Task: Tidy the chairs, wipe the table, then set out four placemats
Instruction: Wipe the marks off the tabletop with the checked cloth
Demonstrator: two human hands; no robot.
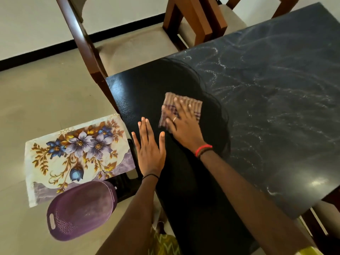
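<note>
The black table [266, 100] fills the right of the view, streaked with wet wipe marks on its far part. My right hand [184, 124] presses flat on a brown checked cloth [181, 103] near the table's left end. My left hand [150, 146] lies flat on the tabletop beside it, fingers spread, holding nothing. A flowered placemat [77, 153] rests on a low black stool left of the table. Two wooden chairs with beige seats stand along the far side: one [128, 46] at the table's corner, another [198, 21] further right.
A purple plastic basket [81, 210] sits on the floor beside the stool [127, 186], near the table's left edge. Grey tiled floor [36, 96] extends to the left, up to a white wall with a black skirting. A further chair seat shows at the lower right [327, 210].
</note>
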